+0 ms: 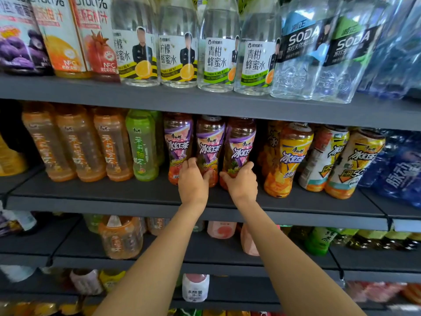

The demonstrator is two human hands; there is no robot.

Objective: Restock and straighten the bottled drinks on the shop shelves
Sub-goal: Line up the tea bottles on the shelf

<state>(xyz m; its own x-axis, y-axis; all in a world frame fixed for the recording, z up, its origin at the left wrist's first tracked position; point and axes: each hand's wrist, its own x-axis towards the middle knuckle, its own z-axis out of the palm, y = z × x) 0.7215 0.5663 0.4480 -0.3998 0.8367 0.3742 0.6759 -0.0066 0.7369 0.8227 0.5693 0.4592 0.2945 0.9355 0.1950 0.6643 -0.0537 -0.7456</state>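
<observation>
Both hands were on the purple-label iced tea bottles, mid shelf. Left hand [192, 182] had fingers curled round the base of the middle bottle [210, 147], thumb on its front; right hand [241, 181] gripped the base of the right bottle [239, 149]. A 3rd purple one [178, 144] stood just beside, on the left, untouched.

Step, as I read it: straightening this row of 3, not restocking, since no spare bottle was in hand. Next move prob. needs both bottles set upright, labels facing front, level w/ the 3rd.

Dark grey shelf [136, 192] had bare space at its front edge. Yellow-label teas [293, 156] leaned to the right; orange bottles [79, 142] and a green bottle [142, 144] to the left. Clear water bottles [177, 46] sat on the shelf above; lower shelves looked sparsely stocked.
</observation>
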